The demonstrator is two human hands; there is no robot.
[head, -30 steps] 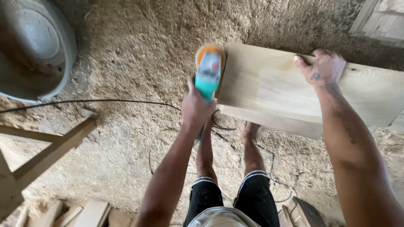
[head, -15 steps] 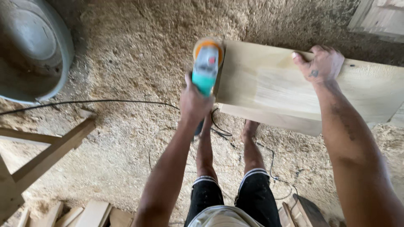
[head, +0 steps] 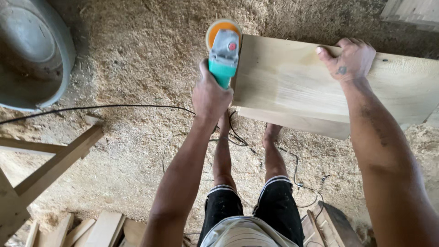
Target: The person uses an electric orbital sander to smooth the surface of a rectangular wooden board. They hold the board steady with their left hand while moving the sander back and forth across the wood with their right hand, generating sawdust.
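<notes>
Left hand [head: 211, 97] wrapped tight around the teal-and-grey angle grinder [head: 223, 54], its orange disc against the left end of the pale wooden board [head: 292, 82]; right hand [head: 351, 58] fingers curled over the board's far edge, thumb on top, gripping it; board raised above the sawdust floor [head: 137, 68], over the bare feet; black power cord [head: 114, 108] trails left; grey tub [head: 68, 50] top left.

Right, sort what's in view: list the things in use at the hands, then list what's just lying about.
In use:
- left hand gripping the teal and grey power sander, its orange disc at the end of the board
- right hand holding the far edge of the pale wooden board
- black power cord across the floor

Lying about:
- grey tub
- wooden frame
- wood offcuts
- sawdust-covered floor
</notes>
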